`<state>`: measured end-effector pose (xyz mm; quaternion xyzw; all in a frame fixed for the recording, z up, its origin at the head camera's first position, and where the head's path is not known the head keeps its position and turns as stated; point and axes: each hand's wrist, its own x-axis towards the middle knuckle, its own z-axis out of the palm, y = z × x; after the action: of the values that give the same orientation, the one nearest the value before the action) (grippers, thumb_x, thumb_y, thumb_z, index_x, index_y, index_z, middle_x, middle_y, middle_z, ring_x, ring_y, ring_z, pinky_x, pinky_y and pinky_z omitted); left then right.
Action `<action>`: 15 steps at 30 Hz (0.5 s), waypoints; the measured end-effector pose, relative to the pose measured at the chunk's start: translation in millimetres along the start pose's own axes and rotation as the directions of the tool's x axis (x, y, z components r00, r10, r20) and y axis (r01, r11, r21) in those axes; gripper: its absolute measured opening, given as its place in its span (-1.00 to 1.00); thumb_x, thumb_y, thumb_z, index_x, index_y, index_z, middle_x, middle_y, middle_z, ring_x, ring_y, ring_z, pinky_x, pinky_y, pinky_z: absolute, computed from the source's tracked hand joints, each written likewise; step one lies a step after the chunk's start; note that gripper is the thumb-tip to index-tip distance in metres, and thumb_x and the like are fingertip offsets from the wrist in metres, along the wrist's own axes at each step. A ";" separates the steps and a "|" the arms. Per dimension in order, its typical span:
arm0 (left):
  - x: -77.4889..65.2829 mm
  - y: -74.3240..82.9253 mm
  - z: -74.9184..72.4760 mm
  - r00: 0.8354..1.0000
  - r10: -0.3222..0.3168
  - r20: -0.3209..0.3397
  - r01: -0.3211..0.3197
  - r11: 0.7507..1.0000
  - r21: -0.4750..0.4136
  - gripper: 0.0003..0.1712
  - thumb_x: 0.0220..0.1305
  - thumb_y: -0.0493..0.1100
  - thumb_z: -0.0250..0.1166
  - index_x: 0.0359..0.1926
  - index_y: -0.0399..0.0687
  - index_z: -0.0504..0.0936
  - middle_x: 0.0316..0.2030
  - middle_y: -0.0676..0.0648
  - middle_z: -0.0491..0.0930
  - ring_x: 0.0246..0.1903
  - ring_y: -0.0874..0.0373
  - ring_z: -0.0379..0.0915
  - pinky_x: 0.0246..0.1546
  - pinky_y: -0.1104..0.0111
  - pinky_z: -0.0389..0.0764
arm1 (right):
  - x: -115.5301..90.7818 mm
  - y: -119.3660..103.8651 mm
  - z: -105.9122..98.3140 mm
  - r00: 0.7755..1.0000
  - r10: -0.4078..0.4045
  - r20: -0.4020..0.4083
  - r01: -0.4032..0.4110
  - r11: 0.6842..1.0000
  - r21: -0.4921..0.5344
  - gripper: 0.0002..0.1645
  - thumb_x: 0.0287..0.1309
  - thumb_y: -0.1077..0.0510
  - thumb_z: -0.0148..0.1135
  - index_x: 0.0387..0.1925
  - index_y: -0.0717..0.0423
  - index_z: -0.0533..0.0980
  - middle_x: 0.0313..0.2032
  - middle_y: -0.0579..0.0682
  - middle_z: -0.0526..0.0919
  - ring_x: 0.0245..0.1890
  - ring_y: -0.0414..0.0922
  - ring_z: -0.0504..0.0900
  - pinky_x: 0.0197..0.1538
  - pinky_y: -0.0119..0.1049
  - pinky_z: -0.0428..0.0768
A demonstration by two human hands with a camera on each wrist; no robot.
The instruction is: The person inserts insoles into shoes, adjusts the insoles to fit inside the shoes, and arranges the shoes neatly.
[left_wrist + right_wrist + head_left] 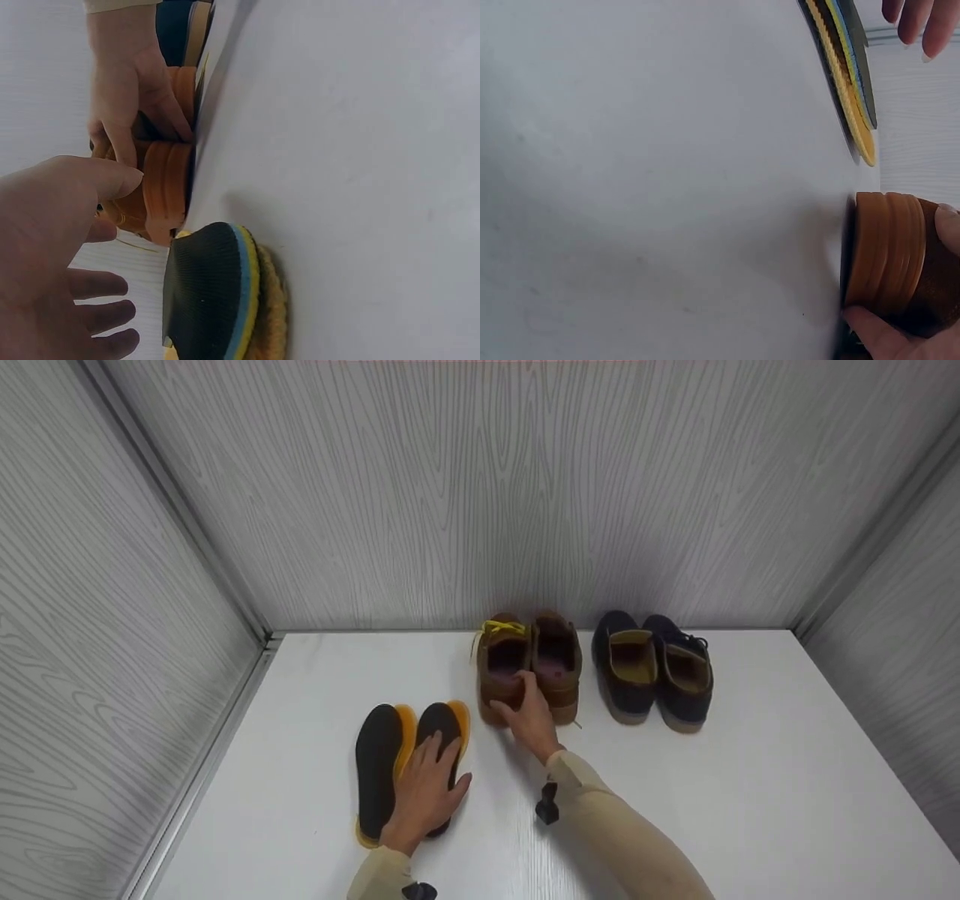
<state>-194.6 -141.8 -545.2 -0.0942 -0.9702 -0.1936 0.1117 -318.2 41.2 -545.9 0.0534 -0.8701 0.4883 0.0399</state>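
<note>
A pair of brown shoes stands at the back middle, toes toward the back wall. My right hand [529, 720] grips the heel of the left brown shoe [491, 694], which has a yellow lace [504, 627] at its front. In the right wrist view, thumb and finger straddle that shoe's ribbed brown sole [885, 251]. Close beside it is the right brown shoe [568, 686]. My left hand [426, 791], its fingers spread and loose, is over the right-hand black insole [436, 720]; in the left wrist view it looks apart from the insoles. It hides part of them.
Another black insole [377, 757] lies to the left, and orange-yellow insoles [406, 727] show beneath the black ones. Right of the brown shoes stand two navy shoes [622, 690]. Grey wood-grain panels [480, 495] wall the white table [787, 780] at the back and sides.
</note>
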 end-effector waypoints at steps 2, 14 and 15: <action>-1.1 -0.3 1.2 1.000 0.005 -0.007 -0.005 1.000 -0.003 -0.36 0.24 0.08 0.24 0.29 -0.06 0.41 0.30 -0.28 0.26 0.28 -0.18 0.15 0.19 -0.04 0.24 | -0.3 0.9 -0.8 1.000 -0.007 -0.004 0.007 1.000 0.001 -0.26 0.12 0.02 0.35 0.24 -0.04 0.19 0.20 0.04 0.40 0.19 -0.08 0.38 0.20 -0.07 0.35; -4.5 -2.5 -1.4 0.999 0.024 -0.035 -0.025 0.999 -0.028 -0.37 0.23 0.05 0.25 0.27 -0.12 0.43 0.28 -0.31 0.29 0.27 -0.20 0.16 0.19 -0.07 0.23 | -9.1 8.7 -7.1 0.997 -0.041 -0.060 0.044 0.998 0.036 -0.31 0.02 -0.05 0.43 0.11 0.06 0.31 0.05 0.03 0.53 0.04 -0.10 0.49 0.10 -0.11 0.45; -4.4 -3.2 -1.7 0.999 0.023 -0.033 -0.024 0.999 -0.024 -0.37 0.23 0.05 0.25 0.27 -0.12 0.43 0.28 -0.31 0.28 0.27 -0.20 0.16 0.19 -0.08 0.23 | -11.4 7.7 -8.1 0.997 -0.045 -0.056 0.047 0.998 0.035 -0.31 0.02 -0.05 0.43 0.11 0.07 0.31 0.04 0.03 0.53 0.02 -0.11 0.50 0.08 -0.12 0.47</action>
<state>-190.8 -145.9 -545.8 -0.1038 -0.9646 -0.2055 0.1288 -307.8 52.7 -549.5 0.0604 -0.8582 0.5043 0.0743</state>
